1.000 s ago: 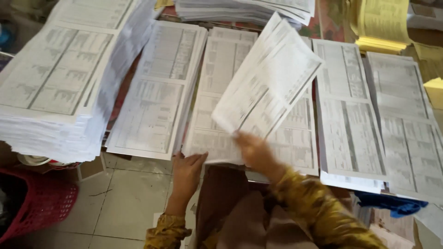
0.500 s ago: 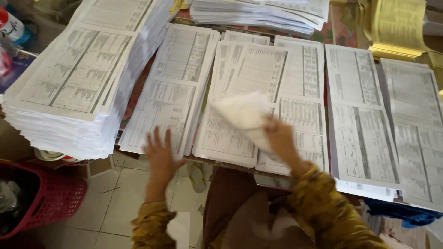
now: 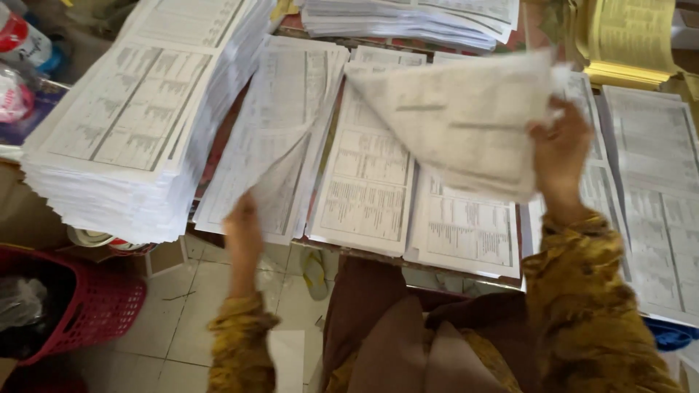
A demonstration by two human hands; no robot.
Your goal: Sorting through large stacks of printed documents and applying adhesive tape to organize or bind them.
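My right hand [image 3: 561, 156] is raised over the table and grips a large printed sheet [image 3: 459, 116] by its right edge; the sheet hangs blurred across the middle piles. At the table's near edge, my left hand [image 3: 242, 229] pinches the lower corner of another printed sheet [image 3: 266, 164] and lifts it off the second pile from the left. Flat piles of printed white sheets [image 3: 368, 185] lie side by side below both hands. Both sleeves are mustard yellow with a pattern.
A tall stack of printed sheets [image 3: 138, 124] stands at the left. More stacks [image 3: 415, 18] lie at the back, yellow booklets [image 3: 630, 36] at the back right. A red plastic basket [image 3: 80, 306] sits on the tiled floor at lower left, bottles [image 3: 22, 44] at upper left.
My right hand has swung right and up with a sheet, which now spreads wide. My left hand moved from the table's edge onto the left pile and took hold of a sheet's corner.
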